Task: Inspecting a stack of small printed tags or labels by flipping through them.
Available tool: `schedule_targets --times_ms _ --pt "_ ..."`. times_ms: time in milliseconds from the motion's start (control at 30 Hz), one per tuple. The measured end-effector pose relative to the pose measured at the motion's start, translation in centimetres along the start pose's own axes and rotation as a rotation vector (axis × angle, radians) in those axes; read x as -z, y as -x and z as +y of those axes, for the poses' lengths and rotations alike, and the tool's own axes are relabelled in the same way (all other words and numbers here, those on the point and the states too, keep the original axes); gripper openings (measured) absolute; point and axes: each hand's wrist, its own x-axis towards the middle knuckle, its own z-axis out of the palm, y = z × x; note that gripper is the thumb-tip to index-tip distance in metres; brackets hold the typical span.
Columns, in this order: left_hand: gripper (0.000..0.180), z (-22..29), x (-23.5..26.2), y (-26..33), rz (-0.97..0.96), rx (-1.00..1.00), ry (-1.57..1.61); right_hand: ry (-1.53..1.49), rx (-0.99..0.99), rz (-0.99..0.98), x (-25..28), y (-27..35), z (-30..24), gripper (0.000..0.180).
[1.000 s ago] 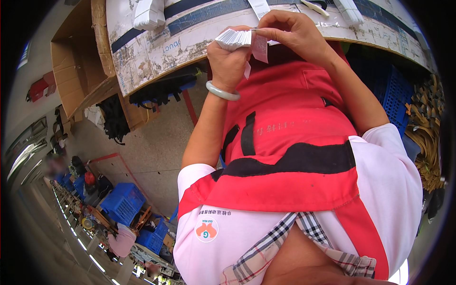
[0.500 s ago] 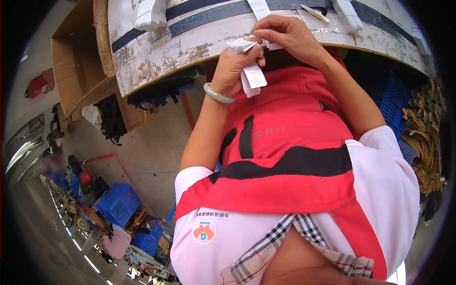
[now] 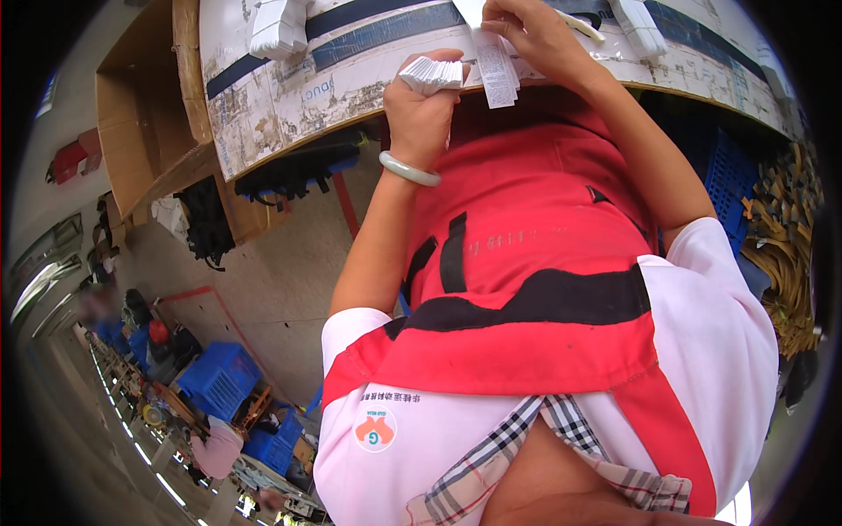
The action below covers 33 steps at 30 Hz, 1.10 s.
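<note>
My left hand [image 3: 423, 103], with a pale green bangle [image 3: 409, 169] on the wrist, is closed around a stack of small white paper labels [image 3: 431, 72] at the near edge of the worn worktable [image 3: 289, 88]. My right hand [image 3: 537, 37] pinches a single narrow white printed label [image 3: 497, 68] that hangs down just right of the stack. Both hands are above my red apron [image 3: 535, 254], close together at the table's edge.
White bundles [image 3: 277, 24] lie on the table's left part and more white strips [image 3: 638, 24] lie to the right. An open cardboard box [image 3: 145, 123] stands at the left. Blue crates [image 3: 217, 379] sit on the floor below left, a blue crate [image 3: 724, 180] and tan straps [image 3: 789, 245] at right.
My right hand has pulled one label off the stack and moved it to the right and up. My left hand has risen slightly toward the table edge with the stack.
</note>
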Motion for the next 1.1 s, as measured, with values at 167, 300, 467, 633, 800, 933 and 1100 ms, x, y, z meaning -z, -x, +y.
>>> schedule_targets --times_ms 167,300,467,633,800,933,1100 --pt "0.030 1.1 -0.4 -2.5 0.079 -0.777 -0.523 -0.084 0.130 -0.023 0.9 0.5 -1.4 0.010" --pt "0.023 0.9 -0.1 -1.7 0.012 -0.468 -0.357 -0.210 0.073 -0.137 2.3 0.8 -3.8 0.011" --pt "0.029 2.0 -0.3 -0.7 0.002 -0.243 -0.115 -0.417 -0.164 -0.150 2.7 2.0 -4.6 0.015" --pt "0.028 2.2 -0.5 -0.4 -0.010 -0.187 -0.032 -0.285 0.068 -0.111 1.7 2.8 -3.4 0.017" --pt "0.017 2.3 -0.6 0.3 0.011 -0.228 -0.045 -0.359 -0.059 -0.165 1.8 2.9 -4.0 0.017" --pt "0.018 1.8 -0.3 0.4 0.003 -0.288 -0.068 -0.412 -0.062 -0.220 1.6 3.0 -3.4 0.016" --pt "0.019 1.4 -0.2 0.5 -0.044 -0.281 -0.014 -0.426 -0.030 -0.227 1.6 3.2 -3.4 0.015"
